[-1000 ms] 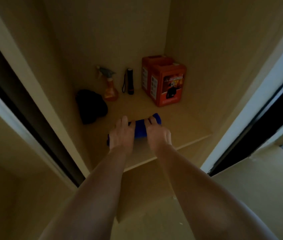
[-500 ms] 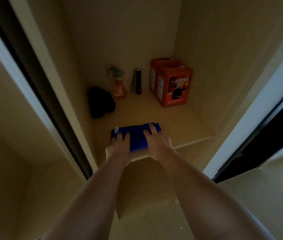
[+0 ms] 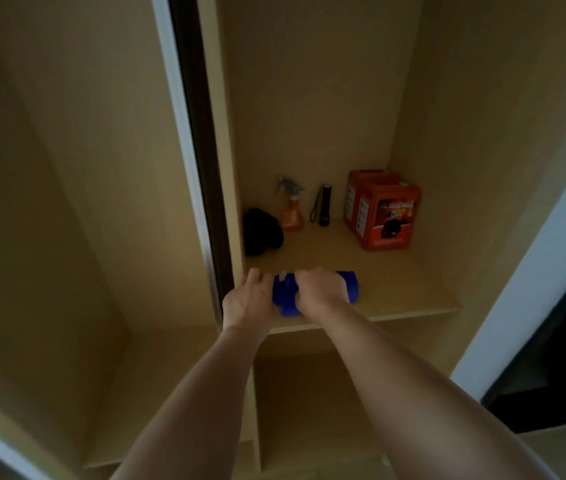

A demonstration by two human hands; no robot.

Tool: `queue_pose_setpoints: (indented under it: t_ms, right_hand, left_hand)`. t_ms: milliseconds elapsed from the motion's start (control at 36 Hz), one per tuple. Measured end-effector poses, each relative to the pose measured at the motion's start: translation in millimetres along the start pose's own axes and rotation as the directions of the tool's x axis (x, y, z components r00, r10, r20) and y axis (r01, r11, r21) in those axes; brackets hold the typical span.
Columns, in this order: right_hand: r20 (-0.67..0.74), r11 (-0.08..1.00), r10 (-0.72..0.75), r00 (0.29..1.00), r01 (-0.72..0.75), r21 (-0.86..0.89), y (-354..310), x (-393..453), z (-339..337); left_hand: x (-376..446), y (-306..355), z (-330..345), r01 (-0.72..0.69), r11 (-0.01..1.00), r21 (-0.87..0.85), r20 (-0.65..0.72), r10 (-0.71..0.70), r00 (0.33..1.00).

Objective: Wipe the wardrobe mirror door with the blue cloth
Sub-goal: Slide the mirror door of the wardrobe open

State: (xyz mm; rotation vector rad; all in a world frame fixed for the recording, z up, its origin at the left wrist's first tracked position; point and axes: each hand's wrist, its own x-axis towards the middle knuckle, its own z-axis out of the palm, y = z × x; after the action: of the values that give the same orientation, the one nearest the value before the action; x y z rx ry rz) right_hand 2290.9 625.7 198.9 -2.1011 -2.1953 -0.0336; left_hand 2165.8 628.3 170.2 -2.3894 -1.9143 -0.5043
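The blue cloth (image 3: 284, 296) lies near the front edge of the wardrobe shelf (image 3: 413, 296), bunched between my hands. My left hand (image 3: 248, 303) holds its left end, fingers curled at the edge. My right hand (image 3: 321, 289) lies over the middle of the cloth with fingers curled round it; a blue end sticks out to its right. The hands are blurred. A sliding door edge (image 3: 176, 109) with a white frame and a dark strip stands upright just left of the shelf compartment.
At the back of the shelf stand an orange spray bottle (image 3: 292, 214), a black torch (image 3: 325, 209) and two orange boxes (image 3: 383, 213). A black bundle (image 3: 261, 235) lies at the left wall. Another white frame (image 3: 551, 258) borders the right.
Both hands have gone from lying flat on the spread cloth to closing round it, and the cloth is now bunched narrower. The hands shifted slightly left, close together.
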Motion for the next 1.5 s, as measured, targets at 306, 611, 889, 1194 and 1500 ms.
queue_pose_setpoints:
  t_ms: [306, 611, 889, 1194, 1500]
  right_hand:
    - [-0.012, 0.986, -0.135, 0.991, 0.135, 0.097, -75, -8, -7]
    - [-0.069, 0.975, 0.008, 0.998, 0.007, 0.223, -121, 20, -1]
    - [-0.087, 0.962, 0.093, 0.992, -0.066, 0.267, -136, 35, -3]
    - [-0.016, 0.858, 0.206, 0.978, -0.173, 0.484, -146, 28, -1]
    - [-0.089, 0.866, 0.190, 0.978, -0.125, 0.484, -140, -11, -1]
  left_hand:
    - [-22, -58, -17, 0.213, 0.968, -0.131, -0.055, -0.222, 0.974]
    - [2, -84, -33, 0.356, 0.913, -0.202, 0.117, -0.338, 0.934]
    - [10, -99, -36, 0.155, 0.968, -0.200, 0.075, -0.143, 0.987]
    - [-1, -101, -34, 0.134, 0.948, -0.287, 0.038, -0.128, 0.991]
    - [-41, -94, -52, 0.115, 0.955, -0.275, -0.001, -0.120, 0.993]
